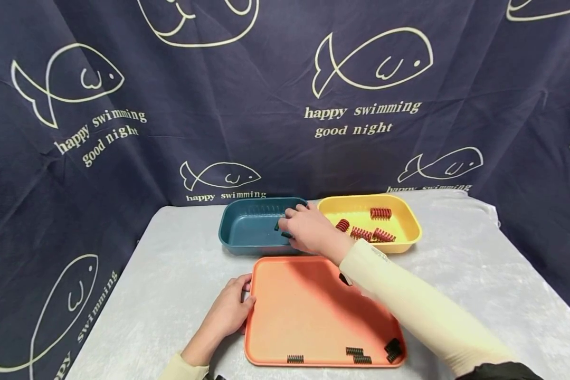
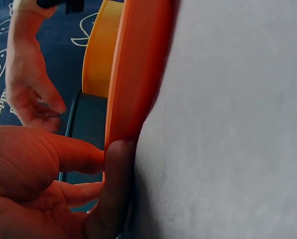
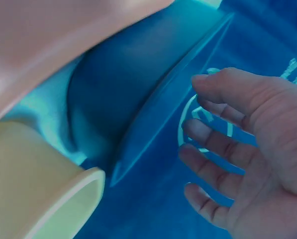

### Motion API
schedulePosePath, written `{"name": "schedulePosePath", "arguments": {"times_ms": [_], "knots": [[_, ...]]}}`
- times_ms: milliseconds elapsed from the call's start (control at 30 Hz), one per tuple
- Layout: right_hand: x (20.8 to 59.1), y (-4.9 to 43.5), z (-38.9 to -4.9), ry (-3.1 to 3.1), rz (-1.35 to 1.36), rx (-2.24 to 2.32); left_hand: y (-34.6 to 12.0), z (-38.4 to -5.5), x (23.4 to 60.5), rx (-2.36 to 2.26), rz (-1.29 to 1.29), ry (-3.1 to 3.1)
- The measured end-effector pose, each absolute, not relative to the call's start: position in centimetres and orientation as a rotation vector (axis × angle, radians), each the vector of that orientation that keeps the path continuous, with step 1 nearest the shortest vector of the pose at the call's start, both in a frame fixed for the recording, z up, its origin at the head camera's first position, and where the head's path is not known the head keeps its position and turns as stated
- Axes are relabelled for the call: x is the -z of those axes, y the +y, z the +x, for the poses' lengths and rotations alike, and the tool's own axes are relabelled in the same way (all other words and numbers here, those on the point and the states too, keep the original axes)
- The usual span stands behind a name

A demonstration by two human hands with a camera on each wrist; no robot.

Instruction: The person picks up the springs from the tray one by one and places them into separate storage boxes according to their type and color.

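My left hand grips the left rim of an orange tray; in the left wrist view the thumb and a finger sit on either side of its edge. Over the right end of a dark blue bin is my right hand, its fingers spread and slightly bent. The right wrist view shows nothing between those fingers. Just below the fingertips, two small black springs appear against the bin. More black springs lie along the tray's front edge, one black spring at the left and several others toward the right corner.
A yellow bin stands right of the blue one and holds several red springs. Another dark piece on the tray is partly covered by the right sleeve. A navy printed curtain hangs behind the grey-white tabletop.
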State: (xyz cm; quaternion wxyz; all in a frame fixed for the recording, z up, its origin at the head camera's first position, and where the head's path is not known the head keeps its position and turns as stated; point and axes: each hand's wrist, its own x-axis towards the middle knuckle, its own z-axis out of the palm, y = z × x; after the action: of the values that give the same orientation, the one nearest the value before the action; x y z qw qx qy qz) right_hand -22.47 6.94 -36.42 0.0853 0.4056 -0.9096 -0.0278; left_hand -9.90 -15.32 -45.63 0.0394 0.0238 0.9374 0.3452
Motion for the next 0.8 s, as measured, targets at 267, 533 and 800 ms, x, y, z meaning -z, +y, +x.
{"name": "schedulePosePath", "arguments": {"times_ms": [267,533,800], "knots": [[36.2,7.6,-17.4,-2.506,1.34,0.097,-15.4,-9.8,45.8,-1.072,0.106,2.894],[37.1,7.3,-12.5,-2.504,1.502,0.185,-15.5,-9.7,46.0,-1.073,0.119,2.902],[39.2,7.4,-9.1,-2.502,1.639,0.09,-15.3,-9.8,46.0,-1.051,0.098,2.896]]}}
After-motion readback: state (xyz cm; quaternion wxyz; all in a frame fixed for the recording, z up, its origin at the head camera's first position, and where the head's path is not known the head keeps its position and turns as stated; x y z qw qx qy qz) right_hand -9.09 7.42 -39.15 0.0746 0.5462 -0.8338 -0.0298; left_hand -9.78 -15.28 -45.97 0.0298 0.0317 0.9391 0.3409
